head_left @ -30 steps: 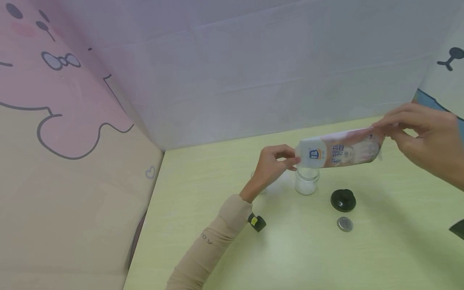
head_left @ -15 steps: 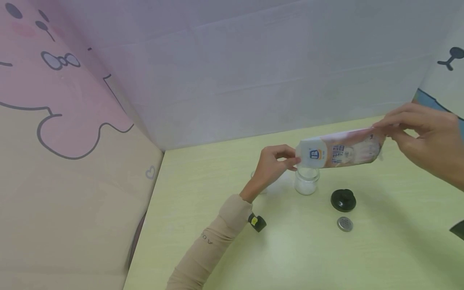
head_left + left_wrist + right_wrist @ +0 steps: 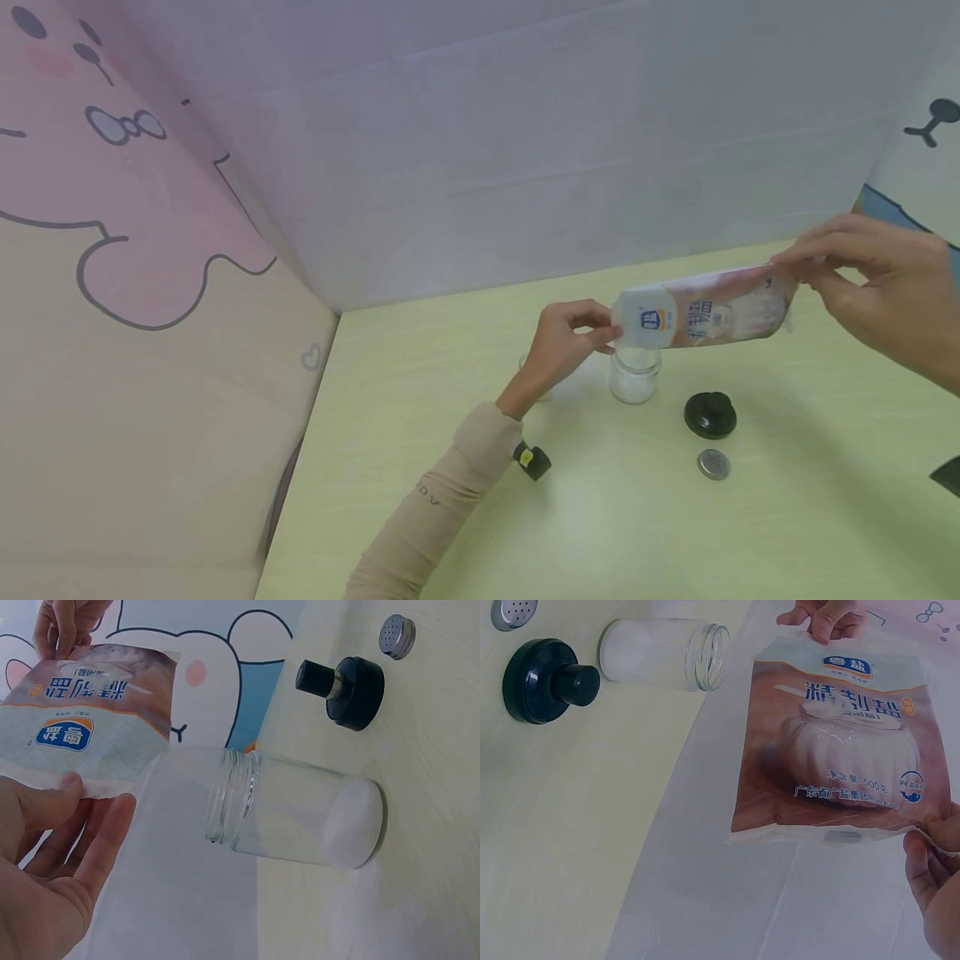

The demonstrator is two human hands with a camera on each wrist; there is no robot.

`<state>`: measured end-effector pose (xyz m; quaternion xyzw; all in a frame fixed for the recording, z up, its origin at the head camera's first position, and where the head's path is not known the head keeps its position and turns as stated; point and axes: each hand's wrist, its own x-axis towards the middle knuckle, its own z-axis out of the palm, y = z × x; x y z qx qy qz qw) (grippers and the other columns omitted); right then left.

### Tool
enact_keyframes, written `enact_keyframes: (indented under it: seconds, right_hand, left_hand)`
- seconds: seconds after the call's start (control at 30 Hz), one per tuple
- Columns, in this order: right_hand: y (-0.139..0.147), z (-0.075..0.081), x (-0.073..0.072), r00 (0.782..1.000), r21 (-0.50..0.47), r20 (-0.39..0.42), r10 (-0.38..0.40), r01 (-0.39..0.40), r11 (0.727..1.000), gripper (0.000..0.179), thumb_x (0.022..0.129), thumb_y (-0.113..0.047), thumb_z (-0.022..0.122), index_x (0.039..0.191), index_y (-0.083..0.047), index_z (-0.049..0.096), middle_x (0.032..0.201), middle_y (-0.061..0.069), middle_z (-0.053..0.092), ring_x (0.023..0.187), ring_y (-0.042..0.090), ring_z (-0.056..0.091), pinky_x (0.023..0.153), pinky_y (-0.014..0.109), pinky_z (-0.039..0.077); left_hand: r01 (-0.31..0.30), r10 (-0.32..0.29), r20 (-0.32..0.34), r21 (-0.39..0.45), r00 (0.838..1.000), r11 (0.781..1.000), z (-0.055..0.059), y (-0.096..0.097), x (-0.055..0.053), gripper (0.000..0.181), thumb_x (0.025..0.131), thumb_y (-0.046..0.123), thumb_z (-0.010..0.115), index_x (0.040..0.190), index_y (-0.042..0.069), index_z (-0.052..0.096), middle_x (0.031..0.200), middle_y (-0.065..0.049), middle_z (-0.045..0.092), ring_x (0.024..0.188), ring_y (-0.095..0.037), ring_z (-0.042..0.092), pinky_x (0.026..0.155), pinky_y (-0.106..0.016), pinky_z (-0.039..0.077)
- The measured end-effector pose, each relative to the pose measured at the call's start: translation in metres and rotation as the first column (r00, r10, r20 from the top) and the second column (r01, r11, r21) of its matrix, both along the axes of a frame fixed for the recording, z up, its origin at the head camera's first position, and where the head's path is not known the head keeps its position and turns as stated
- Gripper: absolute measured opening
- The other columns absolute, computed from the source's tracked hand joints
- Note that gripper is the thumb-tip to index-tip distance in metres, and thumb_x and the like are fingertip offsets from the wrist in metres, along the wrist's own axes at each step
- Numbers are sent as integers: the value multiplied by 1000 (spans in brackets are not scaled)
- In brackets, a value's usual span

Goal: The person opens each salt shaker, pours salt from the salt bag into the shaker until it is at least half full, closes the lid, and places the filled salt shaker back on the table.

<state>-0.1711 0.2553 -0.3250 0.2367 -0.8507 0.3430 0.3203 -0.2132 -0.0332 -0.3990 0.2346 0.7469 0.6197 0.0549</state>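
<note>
A printed plastic bag of salt point(image 3: 712, 312) is held tilted over an open glass jar point(image 3: 633, 379). My left hand point(image 3: 570, 337) pinches the bag's pale end beside the jar's mouth, thumb on the printed face in the left wrist view. At the opposite end, my right hand point(image 3: 885, 283) grips a corner, raised higher than the left. White salt point(image 3: 352, 825) covers the jar's bottom. A faint pale streak shows between the bag's corner and the jar's mouth in the left wrist view. To the jar's right lies a black knobbed lid point(image 3: 710, 414).
Nearer than the lid lies a round metal shaker cap point(image 3: 714, 463) with holes. Part of a clear glass thing point(image 3: 546, 394) shows behind the left wrist. A small black object with a yellow mark point(image 3: 531, 460) is beside the left sleeve. Cloth walls point(image 3: 525, 167) bound the pale green table point(image 3: 600, 533).
</note>
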Motion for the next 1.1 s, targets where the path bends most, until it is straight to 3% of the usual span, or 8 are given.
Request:
enact_keyframes:
  seconds: [0.4,0.57,0.83,1.1]
  right_hand:
    - [0,0,1,1000,-2,9,-6,6,1000,27,72,26,64,84,3,72,89,-16,58,86,-7,50,77,4,41]
    - [0,0,2,1000,1,21,-17,17,1000,28,71,27,64,84,3,72,89,-18,57,85,-7,50,77,3,40]
    - [1,0,1,1000,5,15,0,0,1000,14,85,13,60,86,4,71,90,-17,57,85,-6,50,79,3,41]
    - [-1,1,1,1000,14,19,-21,21,1000,25,75,25,62,85,4,71,88,-19,55,84,-9,48,76,3,40]
  left_hand:
    - [8,-8,-3,9,1000,1000,-1,0,0,8,85,-1,68,93,-2,68,94,-12,69,79,-10,66,63,-31,60]
    - [7,-7,2,9,1000,1000,-1,0,0,8,85,-1,68,92,-2,68,94,-12,69,80,-11,66,65,-38,60]
    - [6,-6,-1,30,1000,1000,-1,1,0,7,84,-2,68,91,-2,68,92,-12,69,79,-10,66,63,-32,60]
    - [10,-10,-4,22,1000,1000,-3,1,-1,7,85,-2,68,92,-2,68,93,-12,69,79,-10,66,63,-31,59]
